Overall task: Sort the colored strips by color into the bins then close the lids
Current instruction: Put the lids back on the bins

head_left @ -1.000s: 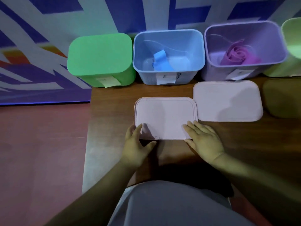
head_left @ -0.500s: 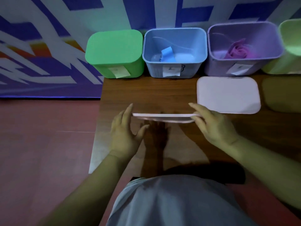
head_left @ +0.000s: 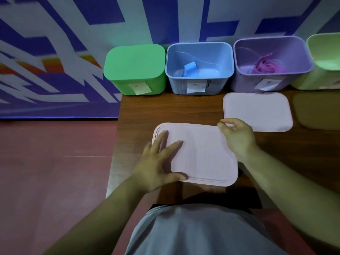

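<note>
I hold a pale pink lid (head_left: pixel 202 155) just above the wooden table (head_left: pixel 165 109), its ridged face up. My left hand (head_left: pixel 158 162) lies with straight fingers on its near left corner. My right hand (head_left: pixel 237 138) grips its far right edge with curled fingers. At the back stand a green bin (head_left: pixel 135 69) with its lid on, an open blue bin (head_left: pixel 176 83) with a blue strip (head_left: pixel 190 69) inside, and an open purple bin (head_left: pixel 239 83) with magenta strips (head_left: pixel 265 66).
A second pale pink lid (head_left: pixel 257 111) lies flat in front of the purple bin. A dark olive lid (head_left: pixel 316 111) lies to its right, before a light green open bin (head_left: pixel 325 52) at the frame's edge. The table's left edge drops to a red floor.
The lid lay flat on the table a second ago. Both hands lifted it, tipped it on edge and turned it over; it now shows its other face.
</note>
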### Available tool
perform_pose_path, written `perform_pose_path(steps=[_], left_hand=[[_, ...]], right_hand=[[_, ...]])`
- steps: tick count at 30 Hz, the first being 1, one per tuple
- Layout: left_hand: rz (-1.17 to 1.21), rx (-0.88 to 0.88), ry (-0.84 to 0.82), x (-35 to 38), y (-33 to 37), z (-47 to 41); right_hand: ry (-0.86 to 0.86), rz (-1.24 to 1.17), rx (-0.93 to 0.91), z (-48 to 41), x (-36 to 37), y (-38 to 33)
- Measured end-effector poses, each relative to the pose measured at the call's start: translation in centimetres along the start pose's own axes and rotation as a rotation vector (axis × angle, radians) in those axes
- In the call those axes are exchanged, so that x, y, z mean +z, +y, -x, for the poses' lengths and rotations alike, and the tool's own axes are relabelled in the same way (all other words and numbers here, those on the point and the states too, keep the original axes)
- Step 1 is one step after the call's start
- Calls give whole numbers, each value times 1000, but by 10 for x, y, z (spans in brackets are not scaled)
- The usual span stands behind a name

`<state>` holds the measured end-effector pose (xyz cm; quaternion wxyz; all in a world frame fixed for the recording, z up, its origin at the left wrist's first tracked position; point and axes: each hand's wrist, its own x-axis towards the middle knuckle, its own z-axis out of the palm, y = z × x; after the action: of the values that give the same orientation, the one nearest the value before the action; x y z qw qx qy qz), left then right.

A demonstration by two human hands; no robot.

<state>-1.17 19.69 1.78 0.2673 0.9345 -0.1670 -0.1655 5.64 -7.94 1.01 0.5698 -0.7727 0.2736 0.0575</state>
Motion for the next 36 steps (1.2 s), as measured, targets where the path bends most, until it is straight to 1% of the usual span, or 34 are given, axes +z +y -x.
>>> perform_pose_path(steps=[4,6,8,12,15,19,21,24,29,36], left_hand=[[-215,58,-77,-34,-2,-16],[-269,58,-54,-48,-1,-26],[-284,71,14,-58,3,-37],[-254,61,177,-78,8,-75],[-325,129,251,-95,8,-113],[-341,73,205,-122,14,-167],[-357,60,177,-130,15,-195],[-391,34,144,-134,10,-233],[-477,-13,100,-120,-7,-282],[-522,-27,95,-98,-22,-301]], right_hand=[[1,-9,-17,-12,-2,-29],[1,-15,-49,-16,-4,-49],[-32,12,-115,-20,-6,-72],[-130,352,-326,-26,-15,-111],[-212,569,-461,-32,-28,-134],[-379,830,-475,-62,-46,-150],[-434,911,-486,-87,-49,-153],[-455,955,-488,-123,-47,-158],[-474,1019,-433,-177,-33,-157],[-492,1135,-432,-214,-18,-132]])
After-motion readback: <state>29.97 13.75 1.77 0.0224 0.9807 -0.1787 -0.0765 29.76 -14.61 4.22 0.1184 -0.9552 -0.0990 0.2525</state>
